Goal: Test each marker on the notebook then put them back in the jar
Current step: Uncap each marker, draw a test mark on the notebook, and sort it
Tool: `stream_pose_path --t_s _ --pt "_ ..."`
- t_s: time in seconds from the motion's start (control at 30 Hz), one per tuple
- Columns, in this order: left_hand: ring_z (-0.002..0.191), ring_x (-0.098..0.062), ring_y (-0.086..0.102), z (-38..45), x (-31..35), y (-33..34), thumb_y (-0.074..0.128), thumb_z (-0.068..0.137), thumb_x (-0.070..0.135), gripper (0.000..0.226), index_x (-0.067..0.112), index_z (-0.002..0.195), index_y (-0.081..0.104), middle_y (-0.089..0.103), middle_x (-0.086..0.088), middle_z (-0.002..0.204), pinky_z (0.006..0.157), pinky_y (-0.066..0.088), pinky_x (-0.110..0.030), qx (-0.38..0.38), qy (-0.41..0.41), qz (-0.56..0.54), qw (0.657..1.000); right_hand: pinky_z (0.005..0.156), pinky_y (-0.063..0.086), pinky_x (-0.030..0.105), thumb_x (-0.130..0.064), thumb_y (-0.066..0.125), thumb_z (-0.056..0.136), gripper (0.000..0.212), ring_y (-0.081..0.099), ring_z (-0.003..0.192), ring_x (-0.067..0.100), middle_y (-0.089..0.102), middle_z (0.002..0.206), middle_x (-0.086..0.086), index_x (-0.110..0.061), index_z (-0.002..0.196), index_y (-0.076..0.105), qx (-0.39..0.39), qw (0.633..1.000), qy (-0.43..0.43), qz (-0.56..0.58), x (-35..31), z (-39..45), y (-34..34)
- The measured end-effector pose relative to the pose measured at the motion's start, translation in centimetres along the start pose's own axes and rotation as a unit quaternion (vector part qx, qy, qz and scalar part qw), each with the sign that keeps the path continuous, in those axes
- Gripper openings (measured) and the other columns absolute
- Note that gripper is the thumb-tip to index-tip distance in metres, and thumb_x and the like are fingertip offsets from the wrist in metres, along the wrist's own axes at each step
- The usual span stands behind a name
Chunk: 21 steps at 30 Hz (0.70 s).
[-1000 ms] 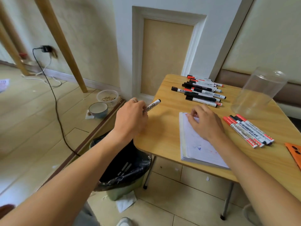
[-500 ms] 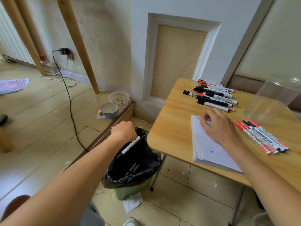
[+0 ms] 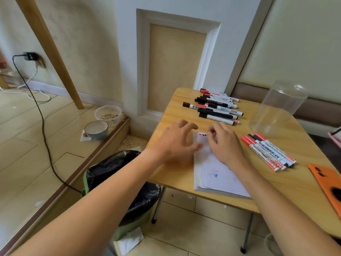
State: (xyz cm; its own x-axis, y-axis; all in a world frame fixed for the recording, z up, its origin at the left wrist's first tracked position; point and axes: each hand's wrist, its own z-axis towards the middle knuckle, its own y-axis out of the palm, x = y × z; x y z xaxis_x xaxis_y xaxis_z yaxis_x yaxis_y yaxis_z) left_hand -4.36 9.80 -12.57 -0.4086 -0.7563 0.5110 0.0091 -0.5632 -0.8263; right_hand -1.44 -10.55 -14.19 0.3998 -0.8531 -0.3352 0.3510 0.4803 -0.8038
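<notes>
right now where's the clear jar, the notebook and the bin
clear jar (image 3: pixel 278 109), head view, on its see-through side wall
notebook (image 3: pixel 219 174), head view, on the open white page
bin (image 3: pixel 118 174), head view, on the black liner at its rim

You can see print running along the barrels of the markers (image 3: pixel 268 153) to your right and the markers (image 3: pixel 217 108) at the table's far edge, but it seems too blurred to read.
</notes>
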Motion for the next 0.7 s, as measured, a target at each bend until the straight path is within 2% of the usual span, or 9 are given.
stream_pose_path --t_s 0.07,0.1,0.17,0.27,0.33,0.4,0.5,0.7 --pt "0.143 -0.024 0.033 0.6 1.1 1.3 0.052 0.077 0.084 0.102 0.025 0.157 0.027 0.029 -0.003 0.159 0.119 0.026 -0.05 -0.082 0.03 0.034 0.996 0.062 0.046 0.033 -0.014 0.056 0.1 0.006 0.055 0.077 0.016 0.057 0.095 -0.004 -0.017 0.095 0.057 0.03 0.999 0.011 0.031 0.3 0.1 -0.1" --pt "0.147 -0.023 0.027 0.9 1.3 2.0 0.046 0.069 0.093 0.117 0.024 0.159 0.018 0.023 -0.001 0.162 0.121 0.02 -0.051 -0.1 0.033 0.057 0.993 0.061 0.043 0.03 -0.012 0.057 0.099 0.006 0.054 0.075 0.015 0.058 0.094 -0.003 -0.015 0.095 0.058 0.044 0.998 0.015 0.043 0.5 0.2 -0.1" --pt "0.152 -0.022 0.015 1.3 1.3 3.0 0.035 0.058 0.101 0.134 0.021 0.161 0.005 0.014 -0.002 0.166 0.123 0.011 -0.05 -0.105 0.027 0.085 0.99 0.061 0.041 0.027 -0.009 0.059 0.097 0.006 0.054 0.074 0.015 0.06 0.091 -0.002 -0.013 0.093 0.059 0.068 0.995 0.025 0.066 0.9 0.4 -0.2" --pt "0.156 -0.019 0.002 1.9 1.2 3.5 0.025 0.062 0.1 0.131 0.022 0.162 -0.004 0.006 -0.003 0.17 0.125 0.004 -0.048 -0.1 0.01 0.075 0.992 0.061 0.04 0.024 -0.007 0.061 0.095 0.007 0.053 0.066 0.012 0.062 0.087 -0.003 -0.012 0.091 0.061 0.08 0.991 0.043 0.096 1.5 0.7 -0.1" --pt "0.157 -0.017 0.0 2.1 1.3 3.7 0.033 0.067 0.1 0.129 0.022 0.162 -0.005 0.006 -0.003 0.171 0.125 0.003 -0.046 -0.095 0.013 0.082 0.992 0.06 0.039 0.019 -0.007 0.062 0.093 0.007 0.051 0.064 0.007 0.063 0.086 -0.002 -0.012 0.089 0.061 0.079 0.99 0.059 0.099 2.0 1.4 0.0" --pt "0.157 -0.016 0.002 2.1 1.3 3.9 0.043 0.071 0.096 0.127 0.022 0.162 -0.004 0.009 -0.003 0.17 0.125 0.003 -0.044 -0.086 0.016 0.093 0.992 0.066 0.044 0.026 -0.006 0.062 0.092 0.006 0.052 0.071 0.012 0.065 0.086 -0.001 -0.012 0.089 0.062 0.079 0.991 0.071 0.085 2.7 2.4 0.2" --pt "0.155 -0.016 0.01 2.2 1.2 4.0 0.044 0.07 0.096 0.128 0.022 0.162 -0.005 0.015 -0.001 0.169 0.124 0.004 -0.042 -0.073 0.018 0.093 0.993 0.074 0.05 0.04 -0.004 0.06 0.09 0.009 0.056 0.087 0.021 0.063 0.091 0.0 -0.013 0.089 0.062 0.07 0.994 0.075 0.034 3.8 4.5 0.6" --pt "0.151 -0.013 0.02 2.2 1.0 3.8 0.045 0.066 0.098 0.132 0.024 0.161 -0.01 0.026 0.006 0.164 0.125 0.004 -0.04 -0.068 0.016 0.066 0.995 0.065 0.042 0.03 -0.008 0.062 0.095 0.009 0.059 0.088 0.019 0.061 0.102 -0.002 -0.016 0.097 0.063 0.03 0.995 0.072 -0.067 5.0 7.4 1.5"
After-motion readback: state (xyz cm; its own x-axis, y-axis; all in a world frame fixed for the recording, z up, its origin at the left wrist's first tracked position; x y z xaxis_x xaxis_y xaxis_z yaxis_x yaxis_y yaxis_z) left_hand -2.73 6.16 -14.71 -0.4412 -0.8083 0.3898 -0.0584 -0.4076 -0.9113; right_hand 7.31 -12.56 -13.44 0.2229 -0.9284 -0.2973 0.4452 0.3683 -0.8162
